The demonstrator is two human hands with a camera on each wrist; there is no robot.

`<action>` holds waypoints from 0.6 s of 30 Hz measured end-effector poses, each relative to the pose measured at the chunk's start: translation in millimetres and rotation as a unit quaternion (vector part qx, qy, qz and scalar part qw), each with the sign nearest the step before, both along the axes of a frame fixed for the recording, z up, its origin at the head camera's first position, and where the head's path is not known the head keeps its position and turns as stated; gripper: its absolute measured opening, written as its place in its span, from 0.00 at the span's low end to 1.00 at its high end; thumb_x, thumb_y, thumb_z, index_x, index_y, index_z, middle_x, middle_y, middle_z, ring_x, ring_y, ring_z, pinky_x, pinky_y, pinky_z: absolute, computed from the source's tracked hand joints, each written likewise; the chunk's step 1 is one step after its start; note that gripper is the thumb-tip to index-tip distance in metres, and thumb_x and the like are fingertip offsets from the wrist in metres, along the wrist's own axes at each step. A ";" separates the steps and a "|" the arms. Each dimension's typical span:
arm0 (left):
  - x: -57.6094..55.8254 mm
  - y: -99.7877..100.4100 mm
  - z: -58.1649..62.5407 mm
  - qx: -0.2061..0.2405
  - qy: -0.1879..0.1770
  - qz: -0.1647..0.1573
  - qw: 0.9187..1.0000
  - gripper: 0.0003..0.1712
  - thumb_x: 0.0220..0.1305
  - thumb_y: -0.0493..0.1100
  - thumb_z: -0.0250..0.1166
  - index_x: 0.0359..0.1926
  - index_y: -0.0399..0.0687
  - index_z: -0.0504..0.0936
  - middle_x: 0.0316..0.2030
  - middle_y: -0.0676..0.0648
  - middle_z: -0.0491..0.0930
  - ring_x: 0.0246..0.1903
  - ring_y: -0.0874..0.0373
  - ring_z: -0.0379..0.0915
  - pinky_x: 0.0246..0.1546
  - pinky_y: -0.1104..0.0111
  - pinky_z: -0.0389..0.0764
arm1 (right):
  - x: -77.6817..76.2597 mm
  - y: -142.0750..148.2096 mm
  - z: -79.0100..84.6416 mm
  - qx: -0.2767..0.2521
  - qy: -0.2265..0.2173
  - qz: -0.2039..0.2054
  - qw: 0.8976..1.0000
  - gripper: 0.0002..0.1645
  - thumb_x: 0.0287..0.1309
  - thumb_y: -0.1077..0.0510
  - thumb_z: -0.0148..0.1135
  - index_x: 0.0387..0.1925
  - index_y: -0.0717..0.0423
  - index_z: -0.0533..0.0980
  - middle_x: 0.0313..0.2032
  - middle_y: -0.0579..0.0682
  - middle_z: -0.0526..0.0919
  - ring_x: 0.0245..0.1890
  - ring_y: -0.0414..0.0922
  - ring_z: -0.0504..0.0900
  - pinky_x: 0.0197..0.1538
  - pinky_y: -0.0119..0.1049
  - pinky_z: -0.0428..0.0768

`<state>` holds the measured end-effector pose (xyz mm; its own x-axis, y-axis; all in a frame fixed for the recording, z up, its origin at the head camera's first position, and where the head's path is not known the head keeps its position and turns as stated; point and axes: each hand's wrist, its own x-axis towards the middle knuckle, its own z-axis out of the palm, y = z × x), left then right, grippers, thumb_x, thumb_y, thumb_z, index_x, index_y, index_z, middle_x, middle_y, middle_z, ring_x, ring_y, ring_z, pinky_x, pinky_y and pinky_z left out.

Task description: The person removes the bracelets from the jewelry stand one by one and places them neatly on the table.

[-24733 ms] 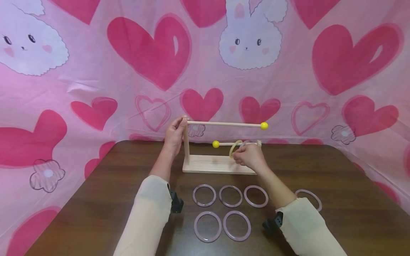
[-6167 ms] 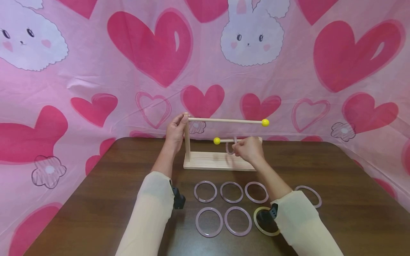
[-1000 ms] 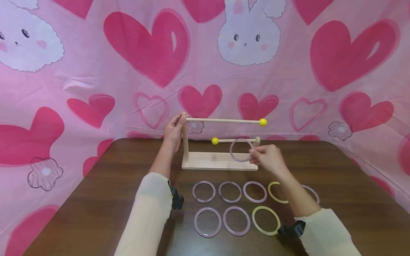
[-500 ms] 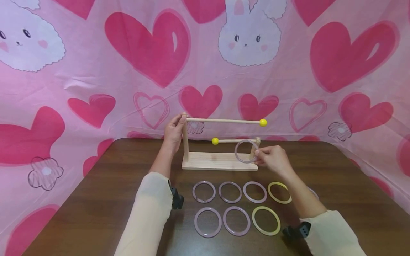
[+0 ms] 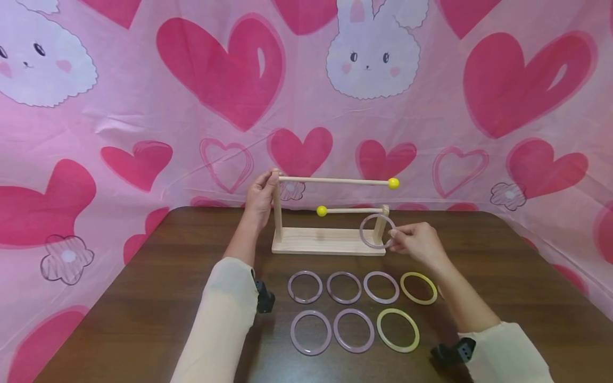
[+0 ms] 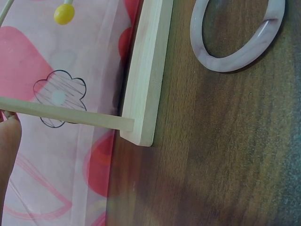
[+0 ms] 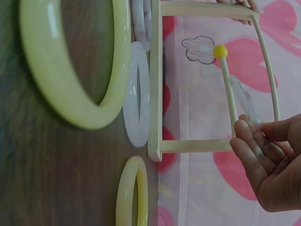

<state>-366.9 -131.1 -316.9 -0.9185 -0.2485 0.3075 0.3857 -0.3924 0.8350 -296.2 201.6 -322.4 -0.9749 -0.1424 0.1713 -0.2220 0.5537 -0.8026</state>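
In the head view my left hand [image 5: 258,203] grips the top of the left post of a wooden bangle stand [image 5: 321,243]. A translucent pale purple bangle [image 5: 361,234] is pinched upright between the thumb and fingers of my right hand [image 5: 420,243]. It hangs just below and in front of the bare lower rod [image 5: 354,211], by the right post. The right wrist view shows this bangle [image 7: 243,96] near the rod. The upper rod [image 5: 335,181], tipped with a yellow ball, is also bare.
Several purple bangles [image 5: 293,334] lie flat in two rows on the dark wooden table [image 5: 167,298]. At the right ends of the rows lie two yellow bangles, the nearer one [image 5: 380,329] and the farther one [image 5: 403,287]. A pink heart-patterned cloth [image 5: 306,114] hangs behind.
My right hand has drawn the bangle right and slightly down, away from the lower rod. The yellow bangle once on that rod now lies on the table with another. My left hand stays put.
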 end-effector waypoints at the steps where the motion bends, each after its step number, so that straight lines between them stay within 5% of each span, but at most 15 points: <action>1: 0.0 -0.1 0.0 -0.001 -0.001 0.000 1.000 0.13 0.64 0.36 0.58 0.31 0.61 0.81 0.30 0.58 0.79 0.32 0.63 0.68 0.26 0.77 0.67 | 0.5 0.7 -0.4 0.001 0.001 0.001 1.000 0.18 0.62 0.64 0.54 0.43 0.81 0.73 0.25 0.62 0.83 0.26 0.55 0.83 0.30 0.38 0.81; 4: 0.0 -0.6 -0.1 -0.004 -0.004 0.001 1.000 0.13 0.64 0.37 0.58 0.31 0.62 0.81 0.30 0.58 0.79 0.31 0.63 0.67 0.21 0.77 0.63 | 1.9 2.5 -2.1 0.011 0.004 0.002 1.000 0.18 0.62 0.64 0.54 0.42 0.81 0.73 0.25 0.62 0.83 0.25 0.54 0.83 0.28 0.36 0.81; 10: 0.3 -0.8 0.1 0.001 -0.002 0.001 1.000 0.12 0.64 0.36 0.58 0.31 0.60 0.81 0.30 0.57 0.78 0.34 0.63 0.69 0.38 0.75 0.70 | 3.9 7.9 -7.0 0.031 -0.005 0.000 1.000 0.17 0.62 0.63 0.55 0.40 0.79 0.75 0.24 0.59 0.83 0.25 0.54 0.83 0.29 0.39 0.81; 18: 1.4 0.5 1.3 -0.001 -0.007 -0.001 1.000 0.12 0.64 0.36 0.58 0.31 0.60 0.81 0.30 0.57 0.78 0.36 0.62 0.69 0.39 0.74 0.70 | 3.5 17.5 -7.9 0.051 -0.028 0.015 0.998 0.17 0.62 0.63 0.54 0.40 0.79 0.75 0.24 0.59 0.83 0.26 0.54 0.83 0.31 0.41 0.81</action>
